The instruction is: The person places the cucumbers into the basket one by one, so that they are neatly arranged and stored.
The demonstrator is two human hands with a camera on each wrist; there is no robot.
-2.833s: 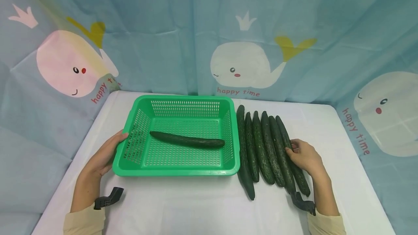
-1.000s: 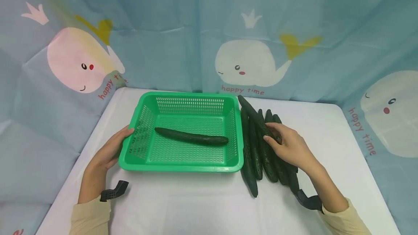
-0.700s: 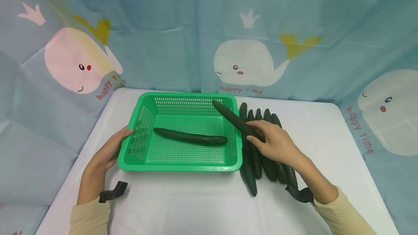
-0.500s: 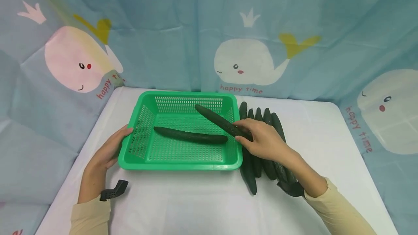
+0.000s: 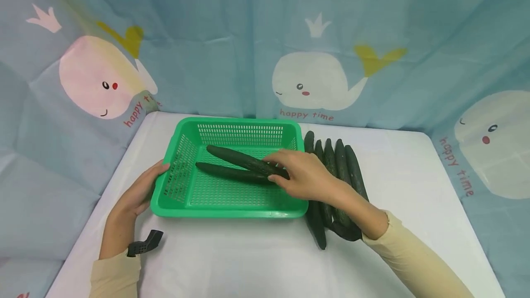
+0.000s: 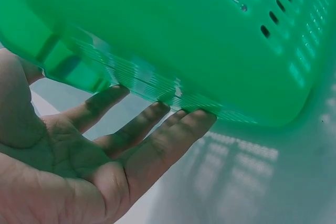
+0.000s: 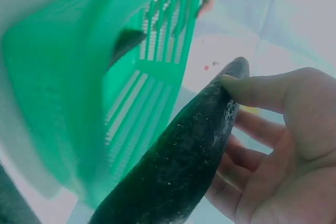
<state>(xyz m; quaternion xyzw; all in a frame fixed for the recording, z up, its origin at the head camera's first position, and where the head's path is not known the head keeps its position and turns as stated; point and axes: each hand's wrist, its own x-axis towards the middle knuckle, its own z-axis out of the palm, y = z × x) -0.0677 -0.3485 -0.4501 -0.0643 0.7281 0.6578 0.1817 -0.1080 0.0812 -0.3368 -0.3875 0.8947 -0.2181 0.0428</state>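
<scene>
My right hand (image 5: 304, 174) pinches a dark green cucumber (image 5: 236, 156) over the inside of a green plastic basket (image 5: 227, 213). The right wrist view shows the thumb on one side of that cucumber (image 7: 184, 135) and the fingers on the other. Below it, a second cucumber (image 5: 219, 170) lies on the basket floor, its right part hidden by the held one and the hand. At the basket's left side is my left hand (image 5: 138, 190); in the left wrist view its fairly straight fingers (image 6: 173, 137) touch the perforated side wall.
Several cucumbers (image 5: 354, 169) lie side by side on the white table (image 5: 232, 261) just right of the basket, partly covered by my right arm. A blue curtain (image 5: 215, 68) printed with whales hangs behind and at both sides.
My right hand has lifted the rightmost cucumber from the row and carried it left, across the basket's right rim, turning it more sideways. My left hand stays at the basket's left side.
</scene>
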